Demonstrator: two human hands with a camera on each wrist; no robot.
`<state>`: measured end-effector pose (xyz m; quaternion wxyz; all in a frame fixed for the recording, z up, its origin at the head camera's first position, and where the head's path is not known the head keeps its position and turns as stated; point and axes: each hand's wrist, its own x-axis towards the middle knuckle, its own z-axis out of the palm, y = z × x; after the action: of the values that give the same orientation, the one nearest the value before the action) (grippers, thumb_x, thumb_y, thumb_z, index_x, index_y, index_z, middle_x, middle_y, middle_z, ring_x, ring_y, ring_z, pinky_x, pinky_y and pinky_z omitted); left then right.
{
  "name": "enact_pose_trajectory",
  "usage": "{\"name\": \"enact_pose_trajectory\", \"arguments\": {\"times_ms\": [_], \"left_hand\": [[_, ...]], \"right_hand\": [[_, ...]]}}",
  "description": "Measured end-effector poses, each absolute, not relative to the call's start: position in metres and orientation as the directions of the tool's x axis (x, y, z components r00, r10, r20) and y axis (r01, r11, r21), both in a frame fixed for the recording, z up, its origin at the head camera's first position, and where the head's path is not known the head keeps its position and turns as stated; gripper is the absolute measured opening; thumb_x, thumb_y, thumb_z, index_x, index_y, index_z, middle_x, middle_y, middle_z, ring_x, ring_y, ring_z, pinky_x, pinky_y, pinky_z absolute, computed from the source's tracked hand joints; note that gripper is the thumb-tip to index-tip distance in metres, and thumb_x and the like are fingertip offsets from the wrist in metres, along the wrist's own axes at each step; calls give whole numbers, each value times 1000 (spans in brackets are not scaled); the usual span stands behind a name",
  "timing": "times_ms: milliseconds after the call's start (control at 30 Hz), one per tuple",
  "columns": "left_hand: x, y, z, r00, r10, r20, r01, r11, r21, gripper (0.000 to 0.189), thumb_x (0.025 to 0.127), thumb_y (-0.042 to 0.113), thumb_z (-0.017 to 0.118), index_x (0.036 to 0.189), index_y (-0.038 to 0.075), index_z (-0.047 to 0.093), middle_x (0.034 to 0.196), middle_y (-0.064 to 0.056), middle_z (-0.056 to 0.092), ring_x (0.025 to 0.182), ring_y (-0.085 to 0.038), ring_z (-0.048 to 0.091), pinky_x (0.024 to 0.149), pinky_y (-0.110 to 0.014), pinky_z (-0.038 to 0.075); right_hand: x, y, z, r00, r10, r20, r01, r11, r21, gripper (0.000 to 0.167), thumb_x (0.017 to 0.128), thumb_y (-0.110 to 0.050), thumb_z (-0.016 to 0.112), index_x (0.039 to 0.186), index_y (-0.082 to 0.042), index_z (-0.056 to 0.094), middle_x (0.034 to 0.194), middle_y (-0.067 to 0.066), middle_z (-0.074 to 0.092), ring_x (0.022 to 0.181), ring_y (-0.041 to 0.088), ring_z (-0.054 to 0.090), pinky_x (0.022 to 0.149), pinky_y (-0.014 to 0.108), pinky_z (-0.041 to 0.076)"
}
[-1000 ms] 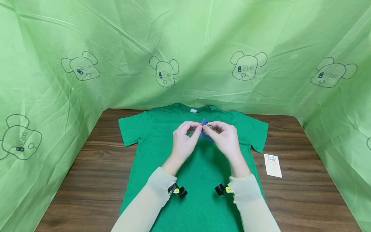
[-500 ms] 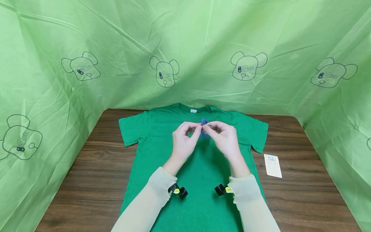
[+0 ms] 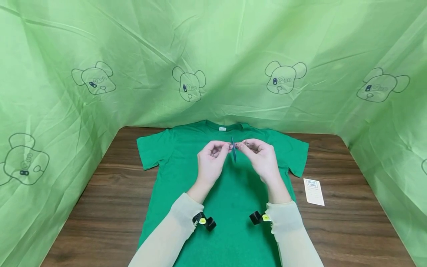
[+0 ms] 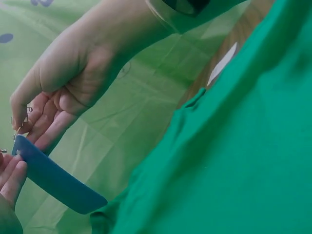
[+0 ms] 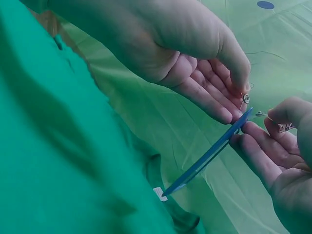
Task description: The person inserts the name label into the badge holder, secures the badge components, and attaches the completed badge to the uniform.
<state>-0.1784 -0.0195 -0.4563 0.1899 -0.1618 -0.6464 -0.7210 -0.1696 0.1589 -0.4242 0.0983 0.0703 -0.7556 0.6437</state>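
Between both hands a blue flat card [image 3: 234,150] hangs nearly edge-on over the green T-shirt [image 3: 220,207]. The fingertips of my left hand [image 3: 211,158] pinch a small round metal fitting [image 5: 246,99] just left of the card's upper end. On the other side, my right hand [image 3: 261,157] pinches a small metal piece [image 5: 261,113]; a thin wire clip [image 5: 285,127] lies at its curled fingers. Other fingers of both hands lie close at the card's faces in the right wrist view. The exact kind of the metal fittings cannot be told.
The T-shirt lies spread on a dark wood table [image 3: 113,196], its neck label [image 3: 222,129] at the back. A white printed card [image 3: 313,191] lies right of the shirt. Green fabric [image 3: 230,44] with bear-head drawings stands around the table.
The blue card has turned from showing its face to nearly edge-on. My hands have moved slightly apart, one to each side of it. The white card and shirt stay put.
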Motion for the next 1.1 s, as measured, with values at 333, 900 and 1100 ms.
{"name": "enact_pose_trajectory", "arguments": {"times_ms": [333, 900, 1100], "left_hand": [[-180, -22, -455, -910, -104, 401, 413, -140, 900, 12, 104, 4, 73, 102, -8, 74, 97, -20, 77, 83, -23, 79, 82, -33, 67], [-181, -20, -451, -961, -186, 203, 237, -184, 954, 8, 99, -3, 71, 95, -8, 75, 93, -21, 77, 75, -16, 75, 76, -33, 67], [-182, -22, -452, -963, -153, 223, 252, -202, 947, 8, 99, -4, 69, 94, -8, 74, 91, -21, 77, 74, -13, 75, 73, -30, 66]], "right_hand": [[-171, 153, -426, -974, -36, 224, -224, -8, -975, 17, 111, -8, 64, 114, 9, 64, 117, 27, 78, 101, 19, 81, 94, 37, 64], [-168, 145, -428, -967, -43, 249, -249, -5, -968, 13, 112, -9, 63, 114, 5, 62, 119, 26, 77, 103, 21, 81, 95, 37, 63], [-169, 148, -428, -965, -62, 256, -255, -37, -966, 17, 113, -9, 62, 116, 7, 61, 120, 29, 76, 103, 21, 81, 94, 39, 64]]}}
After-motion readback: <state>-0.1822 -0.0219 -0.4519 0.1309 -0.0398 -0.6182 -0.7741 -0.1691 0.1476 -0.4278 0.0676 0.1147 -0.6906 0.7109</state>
